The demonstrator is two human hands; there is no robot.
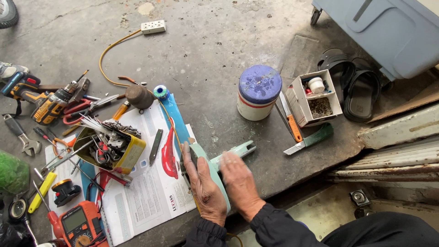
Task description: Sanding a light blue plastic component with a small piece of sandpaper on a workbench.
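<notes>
Floor, left edge: a spanner and a cordless drill lie there, with red pliers just beside the drill. Near the bottom-left corner sits an orange meter, a yellow-handled screwdriver above it. A yellow tin packed with small tools rests on the upper left of a printed poster. A yellow cable runs from a white socket block near the top edge down toward the poster.

Centre, near the bottom edge: a pale green casing lies partly on the poster's right edge. The left hand is clasped around its left side, fingers curled over the body. The right hand lies flat on top of it, fingers extended, not clenched.

Right of centre stands a white tub with a blue lid. Just beside it lie an orange-handled knife, a green-handled blade and a small open box. Black sandals sit near the right edge, below a grey bin in the top-right corner.
</notes>
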